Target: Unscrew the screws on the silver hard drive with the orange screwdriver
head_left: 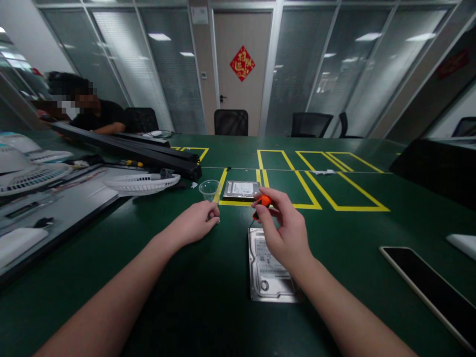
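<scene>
My right hand [284, 225] is closed around the orange and black handle of a screwdriver [265, 201]. Its thin shaft points down to the top left corner of a silver hard drive [260, 267], which lies label up on the green table and is partly covered by my hand and wrist. My left hand [199, 220] rests with curled fingers just in front of a clear plastic cup [209, 187]; whether it touches the cup, or what is in the fingers, I cannot tell. A second hard drive [241, 189] lies flat beyond both hands.
Yellow tape rectangles [357, 208] mark the green table [345, 287]. A phone [427, 287] lies at the right. White fan grilles [141, 182], long black bars [148, 151] and a flat panel [82, 213] fill the left. A person [96, 111] sits at the far left.
</scene>
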A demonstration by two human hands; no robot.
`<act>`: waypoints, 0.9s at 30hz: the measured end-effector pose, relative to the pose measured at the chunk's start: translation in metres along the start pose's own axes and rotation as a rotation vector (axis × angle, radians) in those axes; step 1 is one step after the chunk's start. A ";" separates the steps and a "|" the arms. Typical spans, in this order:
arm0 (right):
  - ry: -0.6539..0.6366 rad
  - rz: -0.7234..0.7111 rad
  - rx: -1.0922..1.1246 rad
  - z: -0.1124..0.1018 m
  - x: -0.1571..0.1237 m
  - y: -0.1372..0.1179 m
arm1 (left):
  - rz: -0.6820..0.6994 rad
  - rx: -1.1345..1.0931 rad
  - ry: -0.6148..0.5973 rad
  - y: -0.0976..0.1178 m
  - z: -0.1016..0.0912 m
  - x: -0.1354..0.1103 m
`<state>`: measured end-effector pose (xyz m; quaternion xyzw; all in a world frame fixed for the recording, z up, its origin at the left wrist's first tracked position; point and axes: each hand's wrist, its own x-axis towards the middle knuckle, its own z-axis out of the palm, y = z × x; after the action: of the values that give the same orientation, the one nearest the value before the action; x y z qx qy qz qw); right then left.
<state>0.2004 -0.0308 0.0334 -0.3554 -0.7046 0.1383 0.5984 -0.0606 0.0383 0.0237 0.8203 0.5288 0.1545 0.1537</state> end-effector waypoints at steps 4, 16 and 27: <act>0.006 -0.002 -0.015 0.001 0.001 0.001 | -0.023 0.015 0.019 -0.002 0.006 0.003; -0.003 -0.003 -0.032 0.003 0.000 0.003 | -0.046 0.056 0.054 0.001 0.026 0.009; -0.006 0.007 -0.026 0.001 0.000 0.003 | -0.066 0.038 0.051 0.006 0.026 0.008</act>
<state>0.2001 -0.0282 0.0310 -0.3653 -0.7069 0.1325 0.5911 -0.0420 0.0413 0.0031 0.8008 0.5623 0.1601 0.1299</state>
